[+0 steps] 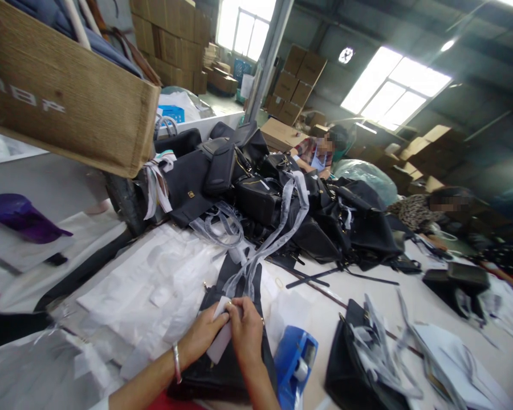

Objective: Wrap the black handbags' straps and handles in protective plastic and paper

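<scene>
My left hand (205, 333) and my right hand (245, 330) meet over a black handbag (222, 376) that lies on the worktable in front of me. Between them is a pale, flat strip like a tag or card (219, 345), pinched in the fingers of both hands. The fingertips are pressed close together, so what else they may hold is hidden. Plastic-wrapped handles (256, 262) stretch away from the bag's far end. Close to my right forearm stands a blue tape dispenser (297, 359).
A large heap of black handbags (277, 199) covers the table beyond my hands. White plastic bags (149, 290) lie to the left, beneath a hanging burlap tote (68, 85). Another black handbag (346, 353) sits at right. Two people work across the table.
</scene>
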Motion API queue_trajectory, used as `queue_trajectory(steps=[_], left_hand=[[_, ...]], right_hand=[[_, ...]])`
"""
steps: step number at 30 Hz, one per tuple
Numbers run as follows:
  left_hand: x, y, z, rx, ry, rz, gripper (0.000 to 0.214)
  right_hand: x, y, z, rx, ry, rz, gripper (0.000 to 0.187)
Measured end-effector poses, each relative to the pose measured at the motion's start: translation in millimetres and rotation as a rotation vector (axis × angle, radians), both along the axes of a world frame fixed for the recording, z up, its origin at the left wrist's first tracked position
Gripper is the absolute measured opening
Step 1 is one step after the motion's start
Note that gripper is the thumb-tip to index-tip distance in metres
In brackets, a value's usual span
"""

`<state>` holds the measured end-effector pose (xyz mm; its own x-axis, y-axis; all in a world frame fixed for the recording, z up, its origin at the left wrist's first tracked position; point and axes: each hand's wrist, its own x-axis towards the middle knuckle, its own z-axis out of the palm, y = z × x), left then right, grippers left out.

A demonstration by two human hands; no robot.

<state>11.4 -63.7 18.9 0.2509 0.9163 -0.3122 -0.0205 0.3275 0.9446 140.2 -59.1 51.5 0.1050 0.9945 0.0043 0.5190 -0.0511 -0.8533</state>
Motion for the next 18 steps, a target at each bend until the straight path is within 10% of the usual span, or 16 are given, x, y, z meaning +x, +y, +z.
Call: queue_trajectory(steps=[6,18], left_hand=[[-5.4,3.7,5.7,0.04,-0.031,0.015,0.038],[-4.6,4.0,8.1,-0.151,-0.302,-0.056,0.043]], right_hand=[[27.6,-1.5,-20.3,-0.334,0.635,-0.063,0.049],[17.8,7.7,-1.7,-0.377,0.628,0.336,0.045]])
